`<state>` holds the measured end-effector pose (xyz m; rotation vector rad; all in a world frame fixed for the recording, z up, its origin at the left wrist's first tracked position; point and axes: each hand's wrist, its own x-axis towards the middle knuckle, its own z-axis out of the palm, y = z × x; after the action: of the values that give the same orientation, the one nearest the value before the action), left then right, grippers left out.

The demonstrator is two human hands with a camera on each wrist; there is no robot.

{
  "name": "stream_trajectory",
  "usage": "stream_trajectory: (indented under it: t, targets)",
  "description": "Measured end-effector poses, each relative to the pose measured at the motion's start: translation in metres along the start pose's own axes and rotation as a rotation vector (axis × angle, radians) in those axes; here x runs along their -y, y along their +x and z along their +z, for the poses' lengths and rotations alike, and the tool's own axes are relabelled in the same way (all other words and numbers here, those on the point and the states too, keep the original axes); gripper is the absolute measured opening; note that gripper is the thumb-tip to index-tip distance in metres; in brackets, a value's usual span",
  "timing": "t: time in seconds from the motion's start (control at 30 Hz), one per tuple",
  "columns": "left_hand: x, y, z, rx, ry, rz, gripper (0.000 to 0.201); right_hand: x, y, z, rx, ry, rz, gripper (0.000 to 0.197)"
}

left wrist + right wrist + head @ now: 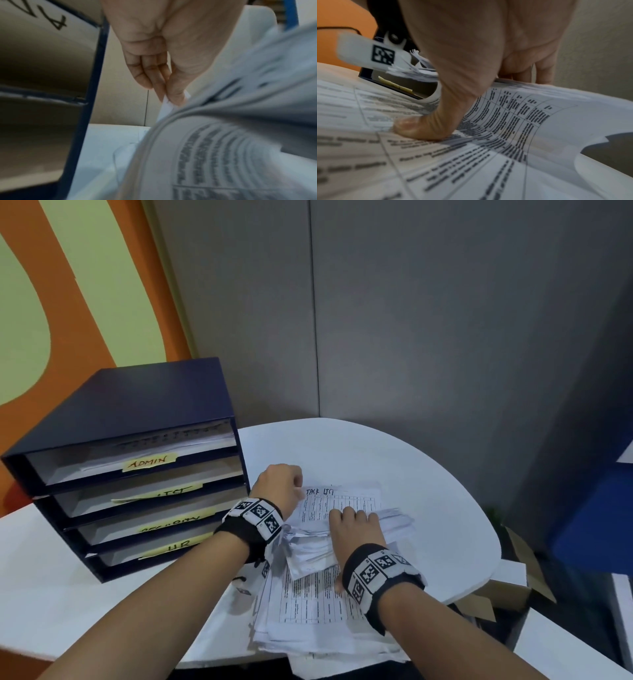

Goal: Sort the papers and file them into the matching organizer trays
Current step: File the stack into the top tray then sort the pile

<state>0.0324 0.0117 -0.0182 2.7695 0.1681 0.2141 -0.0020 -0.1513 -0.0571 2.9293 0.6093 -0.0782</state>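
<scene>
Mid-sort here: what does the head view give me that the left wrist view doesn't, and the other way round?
Only the head view shows the whole organizer with its tray labels, ADMIN on top, and the right hand pressing on the paper pile.

Only the left wrist view shows the left hand pinching a sheet corner between thumb and fingertips.

Both show the organizer's blue frame, the printed sheets and the white table.

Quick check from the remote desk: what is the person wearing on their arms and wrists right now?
Both forearms are bare, with no sleeves. Each wrist carries a black strap: the left wrist band and the right wrist band both bear white blocks printed with square black-and-white fiducial markers. A thin black cord hangs under the left wrist. No gloves, rings or watch show.
</scene>
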Motion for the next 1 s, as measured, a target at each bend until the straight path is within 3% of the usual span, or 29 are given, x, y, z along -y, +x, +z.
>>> stream_trajectory:
  t: [0.13,0.2,0.27,0.4,0.47,0.57,0.63,0.73,0.83,0.9,0.97,1.0]
  targets:
    - [0.01,-0.025,-0.01,0.276,-0.131,0.126,0.018,0.003,-0.003,0.005,-0.055,-0.02,0.053,0.1]
    - [0.017,-0.033,-0.02,0.396,-0.159,0.159,0.021,0.005,-0.005,0.005,-0.054,-0.077,0.061,0.104]
    - [0.021,-0.036,-0.027,0.476,-0.084,0.173,0.023,0.007,-0.007,0.003,-0.014,-0.146,0.056,0.095]
    - [0.019,-0.034,-0.032,0.578,-0.039,0.178,0.019,0.007,-0.005,0.001,-0.023,-0.175,0.045,0.057]
    - [0.015,-0.023,-0.032,0.571,-0.2,0.142,0.021,0.008,-0.004,0.001,0.013,-0.107,0.037,0.055]
    - [0.008,0.005,-0.02,0.391,-0.352,0.066,0.024,0.007,-0.004,-0.001,0.034,-0.054,0.034,0.055]
    - [0.003,0.021,-0.003,0.302,-0.245,-0.018,0.032,0.006,-0.005,-0.001,0.024,-0.041,0.033,0.05]
    - [0.0,0.033,0.023,0.385,0.068,-0.06,0.064,0.004,-0.006,0.002,0.002,-0.023,0.027,0.051]
    - [0.002,0.037,0.04,0.427,0.154,-0.068,0.07,0.002,-0.006,0.006,-0.022,-0.003,0.015,0.055]
    - [0.004,0.036,0.042,0.395,0.13,-0.075,0.058,0.0,-0.006,0.007,-0.027,0.008,0.007,0.057]
    - [0.006,0.036,0.037,0.295,0.074,-0.085,0.016,-0.002,-0.006,0.008,-0.036,0.001,0.002,0.056]
    - [0.007,0.037,0.034,0.251,0.047,-0.081,0.012,-0.002,-0.006,0.008,-0.041,0.002,-0.003,0.054]
